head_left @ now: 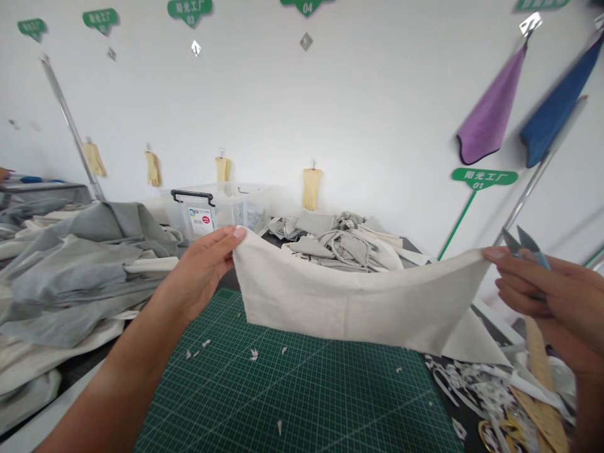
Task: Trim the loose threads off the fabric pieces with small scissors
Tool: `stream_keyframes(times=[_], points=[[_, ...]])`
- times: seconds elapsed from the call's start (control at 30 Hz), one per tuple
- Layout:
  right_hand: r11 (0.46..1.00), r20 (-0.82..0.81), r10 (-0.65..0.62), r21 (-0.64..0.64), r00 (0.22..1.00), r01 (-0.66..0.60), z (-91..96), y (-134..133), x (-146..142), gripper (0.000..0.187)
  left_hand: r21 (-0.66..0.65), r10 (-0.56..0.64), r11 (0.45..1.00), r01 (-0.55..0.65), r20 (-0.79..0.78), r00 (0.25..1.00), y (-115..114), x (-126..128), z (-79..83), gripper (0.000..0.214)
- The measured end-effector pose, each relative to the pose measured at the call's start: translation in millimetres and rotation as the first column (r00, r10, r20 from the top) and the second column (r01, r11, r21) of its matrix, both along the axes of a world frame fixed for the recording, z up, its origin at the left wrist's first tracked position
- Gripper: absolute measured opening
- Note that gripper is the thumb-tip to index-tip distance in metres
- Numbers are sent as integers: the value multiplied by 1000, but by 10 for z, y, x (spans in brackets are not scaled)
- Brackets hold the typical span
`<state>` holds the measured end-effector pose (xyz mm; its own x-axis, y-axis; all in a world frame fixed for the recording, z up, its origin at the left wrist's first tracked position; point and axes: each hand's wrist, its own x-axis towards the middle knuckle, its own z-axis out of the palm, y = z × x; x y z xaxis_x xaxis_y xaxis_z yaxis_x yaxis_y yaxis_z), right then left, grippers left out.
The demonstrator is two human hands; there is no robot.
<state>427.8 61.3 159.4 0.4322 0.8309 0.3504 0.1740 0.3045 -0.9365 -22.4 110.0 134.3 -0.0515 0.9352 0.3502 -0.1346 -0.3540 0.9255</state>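
Note:
A strip of off-white cloth (349, 302) hangs stretched between my two hands, sagging along its top edge. My left hand (212, 264) pinches its upper left corner between thumb and fingers. At the opposite corner, my right hand (547, 283) grips the fabric with its fingertips. Small blue-handled thread snips (523, 242) are also held in that right hand, blades pointing up. Below the cloth lies a green cutting mat (302, 396) with a white grid and several small white scraps.
Grey and off-white fabric (80, 270) is heaped at left, with another fabric pile (340, 242) behind the cloth. A clear plastic bin (221, 211) stands at the back. Fabric trimmings (491, 390), wooden rulers (542, 415) and gold-handled scissors (500, 434) lie at lower right.

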Motion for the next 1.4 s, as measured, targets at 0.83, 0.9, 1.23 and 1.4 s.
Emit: stream_keyframes(times=[0.83, 0.9, 1.23, 1.4], points=[[993, -75, 115, -28, 991, -117, -60, 196, -82, 52, 74, 147, 987, -141, -72, 987, -30, 55, 16, 33], [995, -68, 100, -20, 993, -102, -61, 200, -81, 51, 77, 154, 986, -148, -77, 985, -32, 54, 19, 32], [995, 57, 51, -91, 997, -45, -88, 148, 51, 34, 83, 155, 986, -143, -156, 976, -50, 2, 40, 29], [988, 100, 67, -144, 993, -52, -119, 8, 283, 34, -94, -106, 992, 85, -243, 964, -243, -163, 145, 24]])
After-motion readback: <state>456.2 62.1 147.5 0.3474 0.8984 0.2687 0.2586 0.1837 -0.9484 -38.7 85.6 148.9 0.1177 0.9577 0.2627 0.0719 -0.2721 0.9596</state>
